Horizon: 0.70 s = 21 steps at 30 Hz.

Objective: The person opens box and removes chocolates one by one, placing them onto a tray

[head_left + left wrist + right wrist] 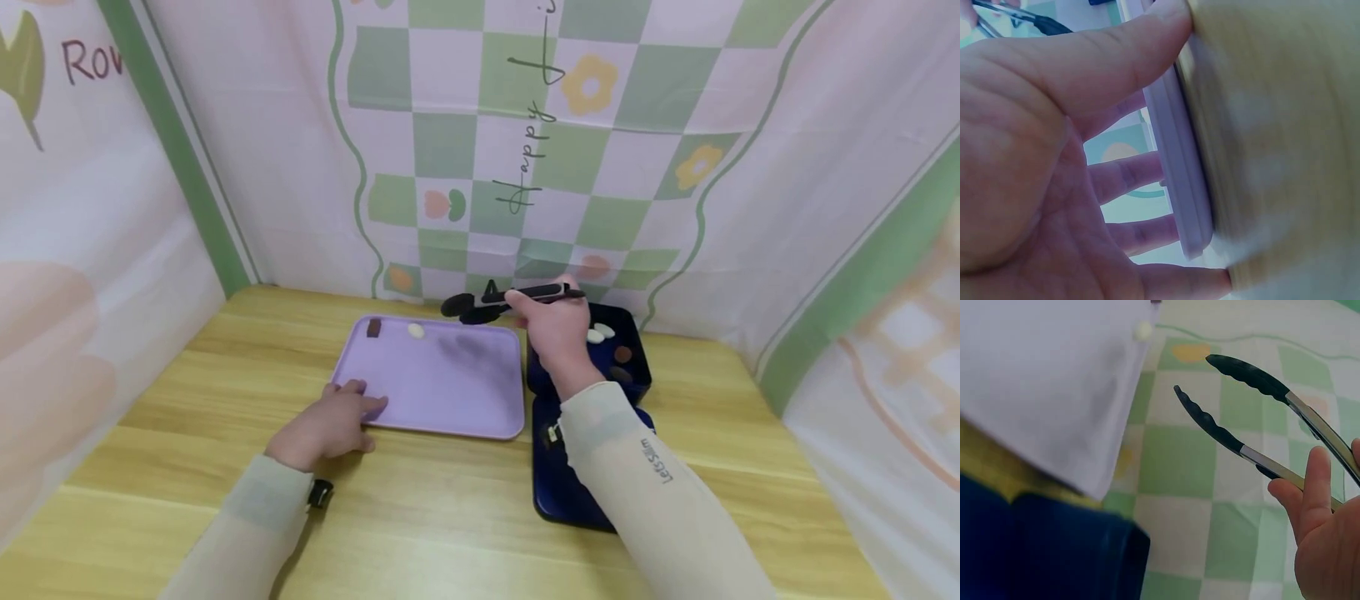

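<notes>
Right hand (558, 337) holds the tongs (536, 292); left hand (330, 427) touches the tray (450, 387).

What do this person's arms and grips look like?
The left sleeve and right sleeve are long and cream. Small dark letters, maybe "LetsSlim", run along the right one. A little black thing sits by the left one's end; I can't tell what. The left grip and right grip are bare hands without gloves.

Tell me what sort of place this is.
Probably a screened-off tabletop workspace: printed cloth hangs behind and on both sides of a wooden table, with a tray and a box on it.
</notes>
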Motion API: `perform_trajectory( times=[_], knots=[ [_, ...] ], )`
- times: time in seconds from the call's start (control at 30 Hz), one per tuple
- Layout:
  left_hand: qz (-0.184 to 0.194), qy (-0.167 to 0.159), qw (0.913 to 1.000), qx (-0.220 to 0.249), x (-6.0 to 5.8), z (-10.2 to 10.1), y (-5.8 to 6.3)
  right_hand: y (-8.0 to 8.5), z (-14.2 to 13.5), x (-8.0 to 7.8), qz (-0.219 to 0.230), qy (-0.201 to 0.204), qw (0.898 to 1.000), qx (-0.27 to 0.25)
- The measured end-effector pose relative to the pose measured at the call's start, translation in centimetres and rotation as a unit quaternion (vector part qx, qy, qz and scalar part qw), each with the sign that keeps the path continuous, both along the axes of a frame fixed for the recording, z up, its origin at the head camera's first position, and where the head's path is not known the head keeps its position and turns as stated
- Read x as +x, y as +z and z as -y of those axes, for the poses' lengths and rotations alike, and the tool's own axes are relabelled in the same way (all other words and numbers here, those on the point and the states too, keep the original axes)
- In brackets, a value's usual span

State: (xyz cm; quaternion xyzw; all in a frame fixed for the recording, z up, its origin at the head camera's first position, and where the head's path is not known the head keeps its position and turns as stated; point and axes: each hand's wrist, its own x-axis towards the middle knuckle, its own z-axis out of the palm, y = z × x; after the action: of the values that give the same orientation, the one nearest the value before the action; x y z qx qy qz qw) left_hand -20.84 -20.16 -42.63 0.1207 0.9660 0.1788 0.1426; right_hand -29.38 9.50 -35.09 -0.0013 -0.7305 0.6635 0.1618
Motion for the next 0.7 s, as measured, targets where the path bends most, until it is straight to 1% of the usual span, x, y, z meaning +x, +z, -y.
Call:
perform_trajectory(
  times=[0.1,0.2,0.37,0.47,0.6,0.7],
  knots=[
    [-0.003,-0.004,1.0,-0.001,0.1,0.0,0.2,0.4,-1.5,0.0,0.0,-0.003,1.0,-0.021],
    [-0.004,-0.005,1.0,-0.001,0.2,0.0,0.3,1.0,-3.1,0.0,0.009,-0.011,0.998,-0.06],
    [-0.004,-0.001,1.0,0.001,0.2,0.0,0.2,1.5,-6.0,0.0,-0.005,-0.031,0.994,-0.103],
    [-0.001,0.002,1.0,0.002,0.1,0.0,0.1,1.5,-7.9,0.1,-0.007,-0.042,0.994,-0.101],
    [0.005,0.007,1.0,0.002,0.1,-0.1,0.0,1.3,-10.4,0.3,0.007,-0.061,0.995,-0.084],
    [0.005,0.007,1.0,-0.001,0.1,-0.1,0.0,1.2,-12.0,0.4,0.016,-0.073,0.994,-0.084]
  ],
)
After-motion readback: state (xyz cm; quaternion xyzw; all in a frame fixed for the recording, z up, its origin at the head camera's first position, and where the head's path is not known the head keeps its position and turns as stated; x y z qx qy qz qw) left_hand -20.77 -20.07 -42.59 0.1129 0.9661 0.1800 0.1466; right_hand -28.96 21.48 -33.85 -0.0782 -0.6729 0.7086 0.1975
